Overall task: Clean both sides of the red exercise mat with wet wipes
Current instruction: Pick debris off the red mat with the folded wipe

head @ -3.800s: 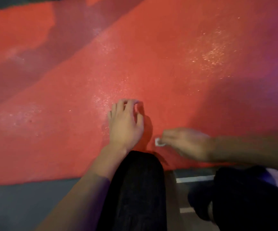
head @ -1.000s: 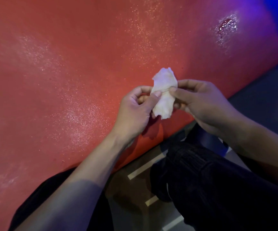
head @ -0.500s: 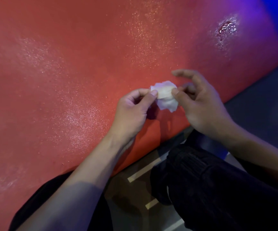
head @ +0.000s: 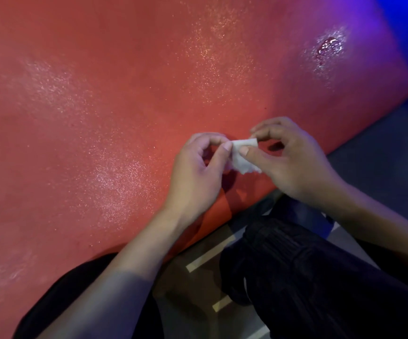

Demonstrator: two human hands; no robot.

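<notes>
The red exercise mat fills most of the view, with damp shiny patches across it. A small white wet wipe hangs just above the mat's near edge. My left hand pinches its left end between thumb and forefinger. My right hand pinches its right end between thumb and fingers. Part of the wipe is hidden behind my fingers.
A wet glossy spot sits on the mat at the far right. My legs in dark trousers are bent at the mat's near edge over grey floor with pale tape strips.
The wipe went from a long upright strip to a small bunched piece held lower. Both hands dropped slightly toward the mat's near edge and still hold it.
</notes>
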